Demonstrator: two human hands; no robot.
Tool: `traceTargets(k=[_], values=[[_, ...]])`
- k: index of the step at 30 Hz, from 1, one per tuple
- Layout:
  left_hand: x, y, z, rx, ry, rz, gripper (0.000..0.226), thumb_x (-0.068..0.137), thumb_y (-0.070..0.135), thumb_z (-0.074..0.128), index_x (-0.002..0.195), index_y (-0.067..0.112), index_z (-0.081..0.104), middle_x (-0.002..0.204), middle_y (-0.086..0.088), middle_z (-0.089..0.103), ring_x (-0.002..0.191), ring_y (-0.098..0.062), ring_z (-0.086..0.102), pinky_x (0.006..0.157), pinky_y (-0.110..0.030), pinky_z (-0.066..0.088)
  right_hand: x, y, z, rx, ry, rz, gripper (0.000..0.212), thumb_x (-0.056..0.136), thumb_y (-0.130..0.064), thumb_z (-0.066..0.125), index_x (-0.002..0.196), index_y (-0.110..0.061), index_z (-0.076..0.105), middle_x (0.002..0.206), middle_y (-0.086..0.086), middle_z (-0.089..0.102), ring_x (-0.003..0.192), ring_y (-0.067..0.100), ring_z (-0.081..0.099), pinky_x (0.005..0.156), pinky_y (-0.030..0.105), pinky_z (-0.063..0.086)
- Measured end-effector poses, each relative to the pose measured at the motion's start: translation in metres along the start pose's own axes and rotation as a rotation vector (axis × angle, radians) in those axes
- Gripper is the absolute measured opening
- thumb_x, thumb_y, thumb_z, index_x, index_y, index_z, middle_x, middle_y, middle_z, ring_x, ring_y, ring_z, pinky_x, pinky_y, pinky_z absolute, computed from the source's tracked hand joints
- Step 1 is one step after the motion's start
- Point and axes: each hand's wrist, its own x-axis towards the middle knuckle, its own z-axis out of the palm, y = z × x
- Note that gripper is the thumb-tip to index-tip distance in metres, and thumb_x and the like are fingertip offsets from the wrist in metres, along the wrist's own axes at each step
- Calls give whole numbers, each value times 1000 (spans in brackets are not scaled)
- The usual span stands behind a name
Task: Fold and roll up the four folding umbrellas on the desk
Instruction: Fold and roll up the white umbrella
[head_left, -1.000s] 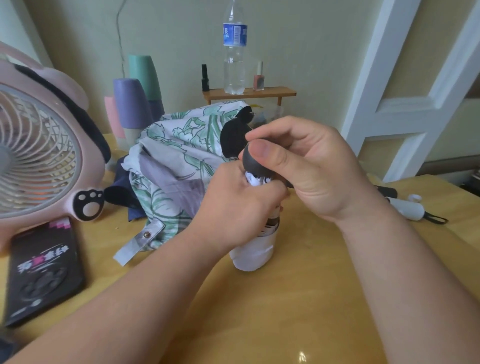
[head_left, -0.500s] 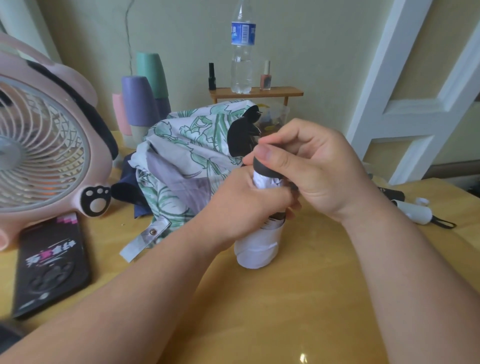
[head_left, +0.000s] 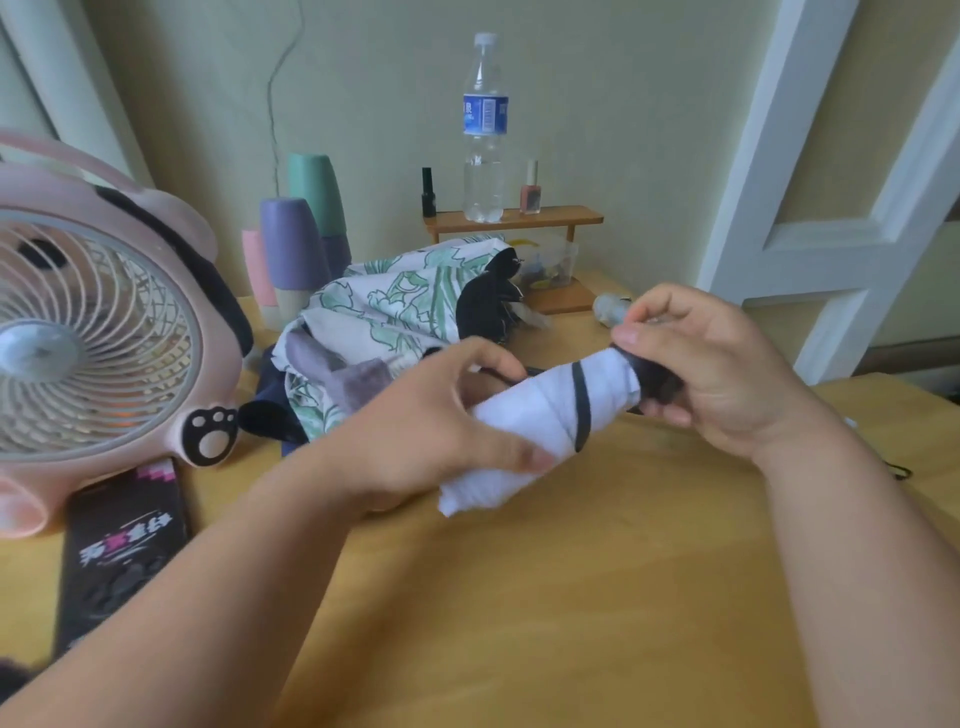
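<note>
The left hand (head_left: 441, 421) and right hand (head_left: 701, 374) both grip the rolled white umbrella (head_left: 540, 410); its black end (head_left: 653, 378) is mostly hidden in the right palm

Rolled umbrella (head_left: 524, 415): white, with one black band (head_left: 581, 410); handle (head_left: 654, 382) black.
Floral umbrella (head_left: 395, 306): off-white, green leaf print, grey patches.
Fan (head_left: 104, 332): pink, black-and-white paw mark (head_left: 210, 435).
Purple cup (head_left: 293, 244), green cup (head_left: 314, 182), pink cup (head_left: 254, 270).
Desk (head_left: 571, 597): yellow-brown.
Bottle (head_left: 484, 130): clear, blue label.

Pale green wall (head_left: 623, 104), white door frame (head_left: 779, 182) R, wood desk (head_left: 571, 597), sm wood shelf (head_left: 563, 215) at wall
</note>
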Motion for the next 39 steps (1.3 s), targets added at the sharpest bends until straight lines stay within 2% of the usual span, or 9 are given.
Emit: traceTargets(k=[4, 8, 13, 17, 21, 26, 31, 35, 39], values=[[5, 23, -15, -335, 235, 6, 49, 60, 20, 91, 100, 8, 65, 87, -12, 72, 67, -29, 67, 47, -30, 53, -3, 3, -9, 93, -128, 110, 19, 79, -24, 64, 88, -8, 64, 59, 9, 58, 42, 23, 53, 38, 21, 35], [11, 22, -6, -318, 539, -21, 43, 76, 34, 89, 101, 7, 67, 66, -8, 65, 53, -26, 54, 43, -26, 40, -8, -5, 5, 22, -420, 177, 64, 72, -58, 81, 104, -6, 61, 77, 27, 68, 51, 29, 61, 42, 24, 40], [12, 18, 4, -150, 668, -55, 50, 73, 65, 80, 96, 24, 63, 73, 6, 64, 57, -12, 58, 50, -28, 46, -9, -2, 38, -304, -449, 249, 27, 86, -46, 77, 88, -23, 62, 75, 16, 67, 56, 27, 60, 50, 29, 45], [5, 16, 3, -346, 315, 110, 45, 82, 56, 75, 98, 15, 67, 83, 0, 72, 74, -19, 66, 63, -28, 51, -6, 8, 48, 220, -593, 349, 58, 79, -55, 77, 85, -1, 56, 57, 12, 48, 37, 19, 45, 35, 21, 25], [6, 15, 15, -689, 163, 70, 61, 88, 49, 68, 105, -11, 69, 88, -25, 61, 52, -20, 44, 61, -34, 35, -7, 17, 62, 567, -716, 432, 71, 75, -61, 77, 99, 4, 62, 57, 13, 50, 35, 18, 48, 34, 18, 20], [2, 22, 14, -468, 386, 87, 54, 87, 46, 77, 90, -8, 69, 78, -31, 69, 55, -35, 64, 48, -32, 50, -12, 7, 79, 372, -490, 269, 44, 71, -49, 81, 80, -8, 70, 66, 17, 62, 46, 27, 55, 40, 27, 40], [1, 24, 9, -319, 531, 136, 62, 84, 57, 75, 91, -5, 69, 80, -22, 73, 70, -28, 70, 65, -36, 57, -10, 12, 90, -44, 5, -71, 48, 73, -61, 72, 92, -18, 64, 79, 6, 70, 66, 30, 64, 50, 41, 53], [0, 20, 11, -400, 183, 262, 55, 100, 43, 63, 96, -12, 62, 72, -35, 66, 57, -48, 65, 64, -52, 55, -10, 0, 86, 289, -90, 85, 43, 83, -49, 72, 90, -8, 62, 64, 14, 57, 49, 28, 52, 42, 32, 42], [5, 16, 21, -434, 214, 271, 53, 99, 40, 61, 94, -12, 63, 66, -38, 61, 52, -51, 59, 65, -58, 51, -9, -8, 74, 308, -181, 182, 29, 84, -44, 71, 84, -15, 68, 66, 14, 59, 52, 27, 53, 44, 29, 43]])
